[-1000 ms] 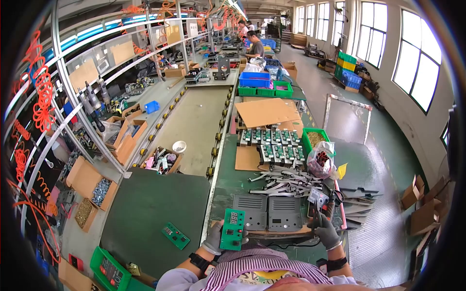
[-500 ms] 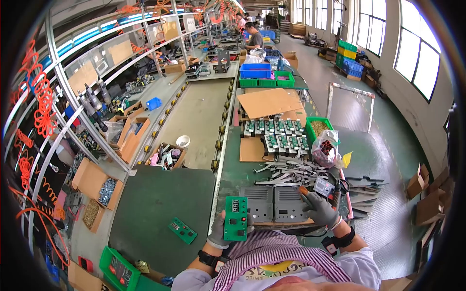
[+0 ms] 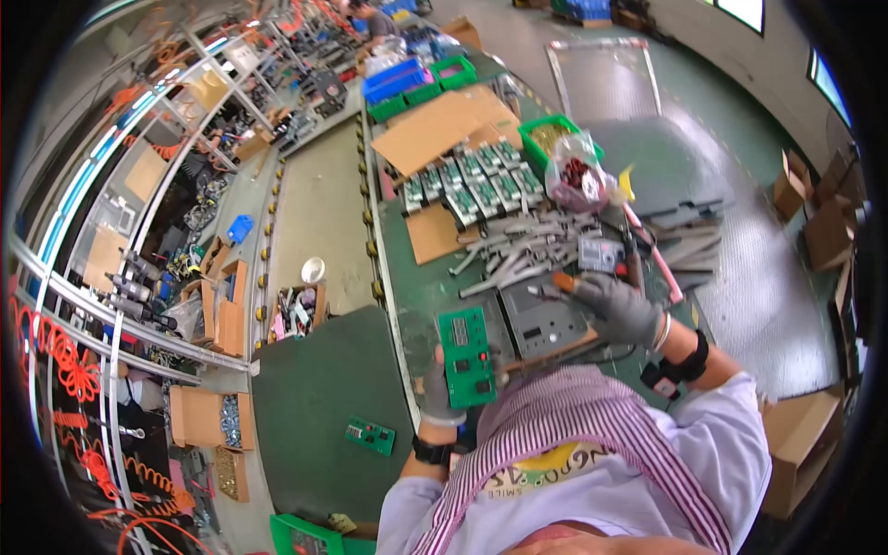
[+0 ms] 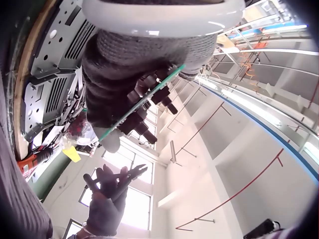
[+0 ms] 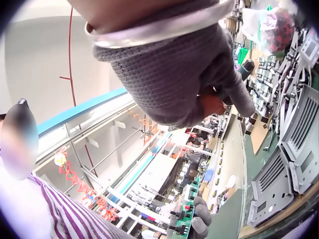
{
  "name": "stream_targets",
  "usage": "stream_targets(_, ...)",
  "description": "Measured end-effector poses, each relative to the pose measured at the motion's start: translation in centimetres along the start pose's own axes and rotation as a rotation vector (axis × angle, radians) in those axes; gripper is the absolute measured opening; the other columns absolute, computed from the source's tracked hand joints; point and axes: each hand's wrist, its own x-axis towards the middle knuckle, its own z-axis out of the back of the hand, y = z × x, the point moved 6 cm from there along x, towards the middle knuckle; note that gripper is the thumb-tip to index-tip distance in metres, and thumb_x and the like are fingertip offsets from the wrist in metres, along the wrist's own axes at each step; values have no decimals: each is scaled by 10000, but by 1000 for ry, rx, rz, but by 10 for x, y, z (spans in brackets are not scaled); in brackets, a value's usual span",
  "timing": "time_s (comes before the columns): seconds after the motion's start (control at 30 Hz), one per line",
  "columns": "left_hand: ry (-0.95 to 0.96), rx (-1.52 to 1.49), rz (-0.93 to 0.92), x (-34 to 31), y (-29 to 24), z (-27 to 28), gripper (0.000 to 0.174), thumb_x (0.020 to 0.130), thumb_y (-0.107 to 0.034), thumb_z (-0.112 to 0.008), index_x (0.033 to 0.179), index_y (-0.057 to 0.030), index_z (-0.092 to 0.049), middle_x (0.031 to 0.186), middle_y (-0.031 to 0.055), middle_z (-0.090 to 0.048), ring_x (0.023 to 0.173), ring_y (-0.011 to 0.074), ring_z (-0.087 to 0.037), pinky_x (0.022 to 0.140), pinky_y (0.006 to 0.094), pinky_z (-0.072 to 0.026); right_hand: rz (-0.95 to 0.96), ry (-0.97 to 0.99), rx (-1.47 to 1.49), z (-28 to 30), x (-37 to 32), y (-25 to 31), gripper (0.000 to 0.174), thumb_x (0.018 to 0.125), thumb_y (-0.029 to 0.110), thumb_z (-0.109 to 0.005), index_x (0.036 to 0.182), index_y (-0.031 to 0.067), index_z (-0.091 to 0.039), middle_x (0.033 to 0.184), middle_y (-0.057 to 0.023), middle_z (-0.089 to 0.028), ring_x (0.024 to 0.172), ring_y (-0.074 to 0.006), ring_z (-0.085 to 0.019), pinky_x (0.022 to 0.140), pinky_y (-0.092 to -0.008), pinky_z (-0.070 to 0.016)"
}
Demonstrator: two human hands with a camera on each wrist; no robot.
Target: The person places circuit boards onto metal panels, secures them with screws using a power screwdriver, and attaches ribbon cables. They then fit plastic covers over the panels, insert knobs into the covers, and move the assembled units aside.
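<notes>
My gloved left hand [image 3: 435,388] grips a green circuit board [image 3: 468,357] by its edge, with the display side facing up. In the left wrist view the board [image 4: 142,103] appears edge-on, black components sticking out from it. To the right, my gloved right hand [image 3: 624,310] holds a pair of pliers [image 4: 130,175], whose tips point toward the left hand's side. A bare fingertip [image 3: 562,280] shows out of the right glove. Below the right hand lie grey slotted metal panels [image 3: 541,321]. Another green circuit board [image 3: 370,435] lies on the dark mat, left of the left hand.
Grey ribbon cables [image 3: 523,245] lie piled beyond the panels, beside a small grey meter [image 3: 601,254]. Rows of board assemblies [image 3: 476,180] stand farther back, near a green bin [image 3: 555,134] and a plastic bag [image 3: 578,176]. A roller conveyor [image 3: 324,208] runs along the left.
The head view has turned and tilted down. My right hand has risen from the bench's right side and moved inward over the panels with the pliers. The left hand keeps holding the board.
</notes>
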Motion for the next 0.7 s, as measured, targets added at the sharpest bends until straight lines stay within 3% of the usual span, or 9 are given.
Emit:
stream_targets(0.17,79,70,92,30,7,-37,745,797,-566,-500,1285,-21,-356,1155,221,-504,954,325,-579,750,503,-513,-33,14,-99,23,-1,23,509,640,11,-554,1137,85,-476,1120,-152,-481,894,-354,-555,719,-412,-485)
stream_targets(0.3,140,106,106,43,18,-45,763,791,-559,-518,1295,-15,-339,1155,227,-502,964,342,-575,765,501,-511,83,17,-177,19,1,26,509,644,1,-552,1141,81,-475,1157,-149,-471,1003,-338,-518,725,-412,-494)
stream_targets(0.33,141,98,124,44,21,-48,769,789,-560,-521,1297,-14,-334,1158,229,-500,970,347,-571,769,502,-508,35,27,-175,15,0,22,527,650,10,-557,1164,81,-467,1162,-149,-465,1046,-334,-491,732,-406,-499)
stream_targets(0.57,186,31,203,42,31,-52,789,789,-556,-525,1315,-14,-296,1179,244,-482,995,361,-556,791,514,-490,-67,94,-197,8,6,8,528,665,22,-558,1180,103,-471,1157,-135,-463,1047,-327,-495,734,-402,-507)
stream_targets(0.6,170,37,208,40,30,-52,790,789,-556,-524,1316,-14,-294,1179,247,-481,992,362,-557,789,511,-492,37,30,-221,5,7,9,517,685,36,-555,1187,118,-464,1153,-122,-463,1032,-321,-509,718,-400,-510)
stream_targets(0.7,157,55,204,35,28,-46,768,803,-545,-514,1311,-11,-297,1166,253,-485,987,356,-561,779,499,-501,21,76,-245,-3,10,8,491,708,77,-561,1185,132,-464,1143,-123,-464,976,-310,-543,686,-396,-517)
